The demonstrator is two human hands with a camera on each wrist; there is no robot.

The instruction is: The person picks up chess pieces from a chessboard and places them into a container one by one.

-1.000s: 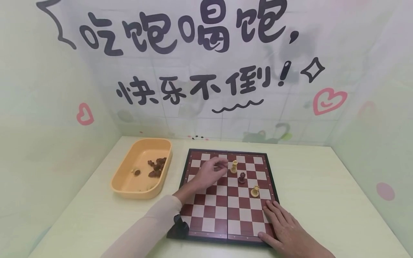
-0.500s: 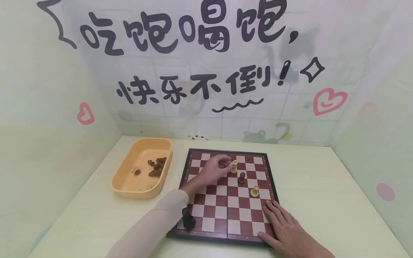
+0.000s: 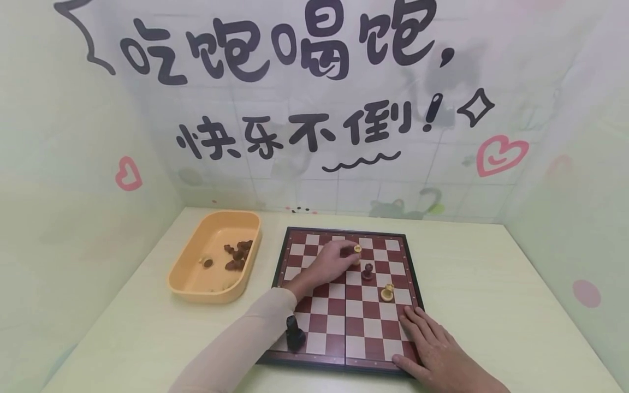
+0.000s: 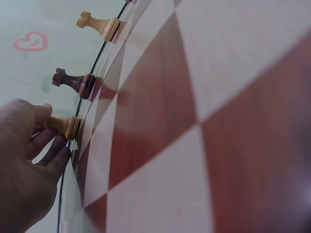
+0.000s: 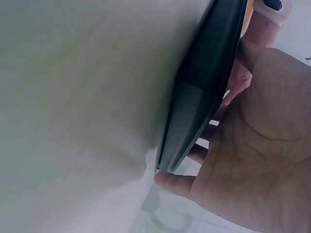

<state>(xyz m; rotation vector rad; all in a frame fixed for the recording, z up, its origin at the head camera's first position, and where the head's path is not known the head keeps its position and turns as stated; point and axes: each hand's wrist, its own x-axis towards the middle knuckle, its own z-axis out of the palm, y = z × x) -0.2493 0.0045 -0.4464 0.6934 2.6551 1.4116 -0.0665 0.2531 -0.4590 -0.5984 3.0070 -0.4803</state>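
My left hand reaches over the chessboard and pinches a cream rook between thumb and fingers. In the left wrist view this rook stands upright on the board, its top partly covered by the thumb. Nearer to me stand a dark brown rook and a second cream rook, in a slanting row. My right hand rests on the board's near right corner with its fingers straight. From the right wrist, the palm shows beside the board's dark edge.
An orange tray stands left of the board, with several dark brown chess pieces inside. A black device sits at my left sleeve, above the board's near left corner. Printed sheets wall in the table.
My left hand has moved slightly right to the far cream rook and taken hold of it. The black device at the sleeve shifted right with the arm. My right hand stayed put.
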